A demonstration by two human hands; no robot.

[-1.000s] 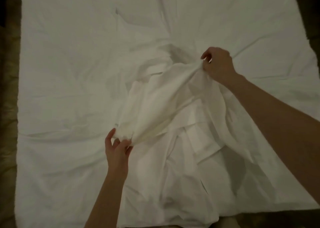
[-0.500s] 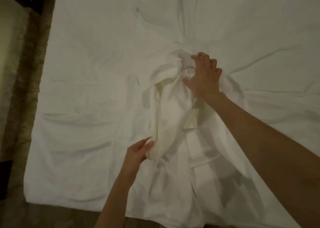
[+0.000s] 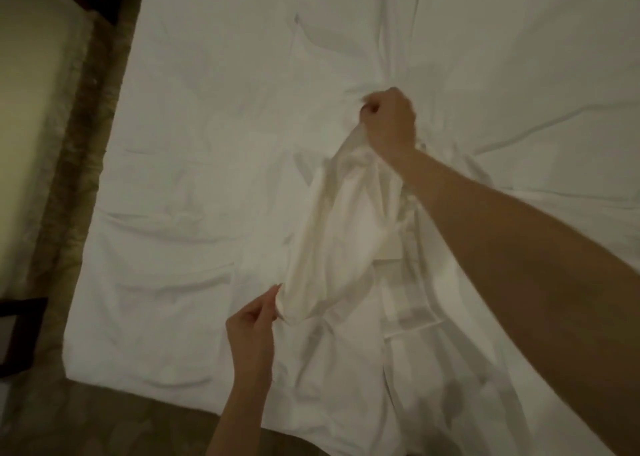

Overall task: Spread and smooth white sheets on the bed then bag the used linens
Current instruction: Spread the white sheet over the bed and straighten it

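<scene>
1. Your right hand [image 3: 388, 123] is clenched on the far end of the bunched white sheet [image 3: 332, 227], its fingers curled round a gathered fold near the middle of the bed [image 3: 194, 116]. Your left hand [image 3: 252, 331] pinches the near end of the same bunch between thumb and fingers, close to the foot edge of the bed.
2. The bunch hangs lifted between your hands, and the rest of the cloth trails in loose folds toward the near edge, over the flat sheet [image 3: 519, 57] already lying on the mattress.
3. Judging from that, you are still opening the folded sheet. Work along its edge to find a corner or hem; do not pull from the gathered middle.
4. The flat sheet shows creases running toward your right hand. I cannot tell whether that grip has caught it too, so check, or lifting will drag it out of place.
5. Lift both ends together, draw your hands apart, and let the cloth fall open before you lower it.
6. Keep the hanging part off the carpeted floor [image 3: 86, 421].
</scene>
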